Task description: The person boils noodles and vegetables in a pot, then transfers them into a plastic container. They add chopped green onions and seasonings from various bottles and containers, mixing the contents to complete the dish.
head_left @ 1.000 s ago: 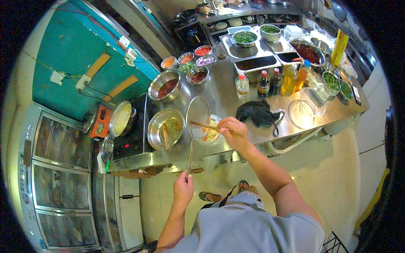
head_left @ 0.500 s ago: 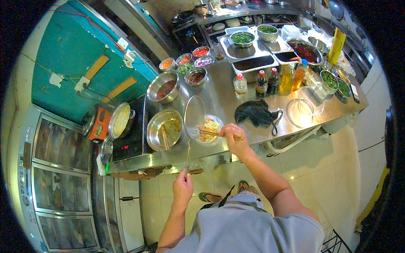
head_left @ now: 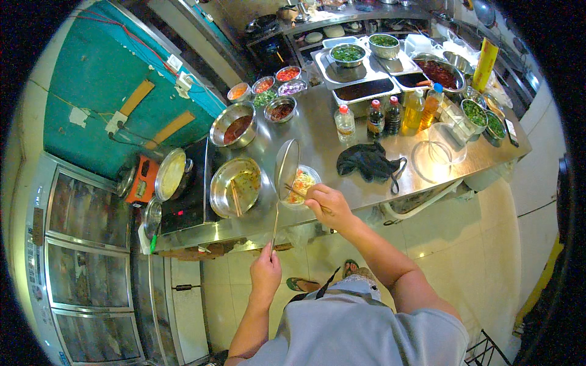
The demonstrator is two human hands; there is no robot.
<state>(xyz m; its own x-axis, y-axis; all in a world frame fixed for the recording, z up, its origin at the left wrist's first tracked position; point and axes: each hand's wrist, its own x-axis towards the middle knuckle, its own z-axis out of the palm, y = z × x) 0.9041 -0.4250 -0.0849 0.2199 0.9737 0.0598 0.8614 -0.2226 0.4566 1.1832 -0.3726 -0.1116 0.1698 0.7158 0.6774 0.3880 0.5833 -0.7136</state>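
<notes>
Just ahead of the left hand [head_left: 265,274], whose fingers are wrapped around the lower end of a long handle [head_left: 275,229], a round strainer [head_left: 288,166] is held tilted steeply above the counter [head_left: 318,134]. Beyond those fingers and to their right, the right hand [head_left: 328,205] grips chopsticks [head_left: 295,191], its fingers closed around them and the tips pointing left toward the strainer; whether they touch it cannot be told.

Near the right hand's fingers, on their far left side, sits a clear bowl [head_left: 318,174] of shredded food [head_left: 303,181], pale yellow with orange bits, partly hidden by the strainer. Well left of the same fingers, a wide steel bowl [head_left: 220,189] has more chopsticks [head_left: 235,198] lying inside; past it stands a deeper steel bowl [head_left: 218,131] with reddish-brown contents [head_left: 238,129].

Ahead of the right hand's fingers and to their right lies a black cloth item [head_left: 365,161] with a looped strap, a row of capped bottles [head_left: 375,124] behind it. Farther right of those fingers lies a clear round lid [head_left: 431,163].
</notes>
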